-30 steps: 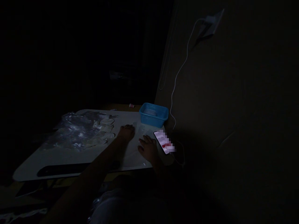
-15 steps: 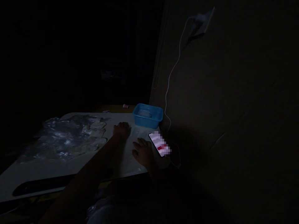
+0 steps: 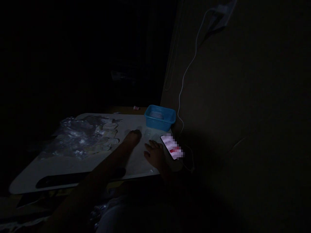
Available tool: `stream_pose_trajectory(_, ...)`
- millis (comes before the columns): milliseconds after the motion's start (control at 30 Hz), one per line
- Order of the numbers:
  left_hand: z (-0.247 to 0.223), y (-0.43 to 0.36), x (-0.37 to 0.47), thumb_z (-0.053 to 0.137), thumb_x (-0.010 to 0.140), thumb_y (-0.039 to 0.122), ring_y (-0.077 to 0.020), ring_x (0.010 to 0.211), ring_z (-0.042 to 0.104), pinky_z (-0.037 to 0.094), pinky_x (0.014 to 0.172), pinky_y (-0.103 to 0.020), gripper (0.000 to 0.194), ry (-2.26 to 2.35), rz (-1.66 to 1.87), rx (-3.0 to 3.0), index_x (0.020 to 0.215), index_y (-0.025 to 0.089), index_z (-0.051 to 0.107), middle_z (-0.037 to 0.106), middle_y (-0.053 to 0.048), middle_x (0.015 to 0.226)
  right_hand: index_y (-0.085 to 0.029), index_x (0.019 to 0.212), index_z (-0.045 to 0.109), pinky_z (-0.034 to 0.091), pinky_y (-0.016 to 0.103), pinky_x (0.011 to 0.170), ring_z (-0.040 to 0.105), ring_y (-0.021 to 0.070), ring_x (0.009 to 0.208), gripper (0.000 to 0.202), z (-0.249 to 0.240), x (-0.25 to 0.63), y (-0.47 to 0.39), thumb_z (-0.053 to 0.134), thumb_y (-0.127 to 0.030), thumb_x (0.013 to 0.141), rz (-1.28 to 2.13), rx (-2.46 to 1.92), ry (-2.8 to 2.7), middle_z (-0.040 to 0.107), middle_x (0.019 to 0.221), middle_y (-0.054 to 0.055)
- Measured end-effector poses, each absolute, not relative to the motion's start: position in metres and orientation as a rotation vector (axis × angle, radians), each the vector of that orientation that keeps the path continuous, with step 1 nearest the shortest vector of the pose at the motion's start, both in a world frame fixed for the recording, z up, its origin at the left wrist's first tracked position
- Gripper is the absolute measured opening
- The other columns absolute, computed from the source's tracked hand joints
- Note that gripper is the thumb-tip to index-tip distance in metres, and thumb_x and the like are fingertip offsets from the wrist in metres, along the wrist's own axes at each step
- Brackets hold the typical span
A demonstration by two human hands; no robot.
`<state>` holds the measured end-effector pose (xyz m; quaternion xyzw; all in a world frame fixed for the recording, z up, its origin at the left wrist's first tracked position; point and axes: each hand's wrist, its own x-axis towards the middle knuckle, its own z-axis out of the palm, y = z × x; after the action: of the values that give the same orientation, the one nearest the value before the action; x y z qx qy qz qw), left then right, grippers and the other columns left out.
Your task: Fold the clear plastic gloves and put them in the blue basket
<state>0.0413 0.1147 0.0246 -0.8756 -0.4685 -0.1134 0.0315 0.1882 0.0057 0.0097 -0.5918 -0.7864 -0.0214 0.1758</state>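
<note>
The scene is very dark. My left hand [image 3: 133, 138] rests on the white table [image 3: 97, 166] with its fingers curled in. Whatever they may hold is too dark to make out. Just right of its fingertips lies a pale, see-through flat piece [image 3: 147, 133], perhaps a small plastic bag. Nearer to me, my right hand [image 3: 155, 155] lies palm down, fingers spread and touching the tabletop. Beside it on the right is a phone [image 3: 170, 145] with a lit screen.
A blue plastic basket [image 3: 160, 123] with pale contents stands at the table's back right corner. Crumpled clear plastic [image 3: 80, 139] and several pale pieces [image 3: 109, 136] lie on the left. A white cable [image 3: 183, 79] hangs along the wall from a socket [image 3: 222, 16].
The view has shifted, so everything appears a little further right. My left hand has curled its fingers more and sits slightly closer to the see-through piece. My right hand stays spread on the table.
</note>
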Motion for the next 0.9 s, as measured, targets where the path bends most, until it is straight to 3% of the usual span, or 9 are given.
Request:
stream_pose_trajectory(333, 0.035, 0.126, 0.057, 0.031, 0.080, 0.015, -0.0258, 0.090, 0.058, 0.041, 0.076, -0.040, 0.032, -1.528, -0.158, -2.596, 0.093, 0.007, 0.059, 0.060, -0.019, 0.100, -0.025, 0.121, 0.048, 0.024, 0.038, 0.095, 0.032, 0.0208, 0.123, 0.039, 0.011, 0.188, 0.007, 0.041, -0.036, 0.084, -0.060, -1.673, -2.237, 0.043, 0.132, 0.005)
stream_pose_trajectory(467, 0.033, 0.131, 0.056, 0.028, 0.083, 0.019, -0.0248, 0.103, 0.053, 0.038, 0.083, -0.040, 0.036, -1.580, -0.171, -2.560, 0.107, 0.008, 0.053, 0.056, -0.019, 0.111, -0.025, 0.121, 0.048, 0.025, 0.039, 0.095, 0.031, 0.0211, 0.123, 0.039, 0.012, 0.188, 0.007, 0.041, -0.036, 0.084, -0.062, -1.671, -2.249, 0.043, 0.132, 0.006)
stream_pose_trajectory(567, 0.027, 0.137, 0.054, 0.029, 0.084, 0.026, -0.0239, 0.117, 0.043, 0.034, 0.090, -0.044, 0.041, -1.630, -0.189, -2.554, 0.119, 0.013, 0.046, 0.046, -0.017, 0.128, -0.025, 0.120, 0.048, 0.026, 0.038, 0.095, 0.032, 0.0210, 0.122, 0.038, 0.014, 0.188, 0.006, 0.042, -0.035, 0.084, -0.075, -1.664, -2.249, 0.044, 0.131, 0.006)
stream_pose_trajectory(733, 0.021, 0.137, 0.048, 0.023, 0.086, 0.033, -0.0265, 0.130, 0.023, 0.027, 0.097, -0.051, 0.049, -1.797, -0.410, -2.493, 0.129, 0.011, 0.035, 0.030, -0.017, 0.140, -0.025, 0.119, 0.049, 0.026, 0.038, 0.096, 0.032, 0.0205, 0.123, 0.038, 0.015, 0.189, 0.006, 0.043, -0.034, 0.083, -0.075, -1.648, -2.258, 0.043, 0.132, 0.006)
stream_pose_trajectory(900, 0.026, 0.100, 0.029, 0.030, 0.084, 0.028, -0.0257, 0.128, 0.027, 0.027, 0.100, -0.045, 0.046, -1.645, -0.625, -2.547, 0.128, 0.014, 0.039, 0.040, -0.013, 0.135, -0.018, 0.128, 0.040, 0.026, 0.039, 0.097, 0.024, 0.0230, 0.128, 0.049, 0.014, 0.188, 0.006, 0.043, -0.035, 0.083, -0.076, -1.682, -2.216, 0.034, 0.139, 0.010)
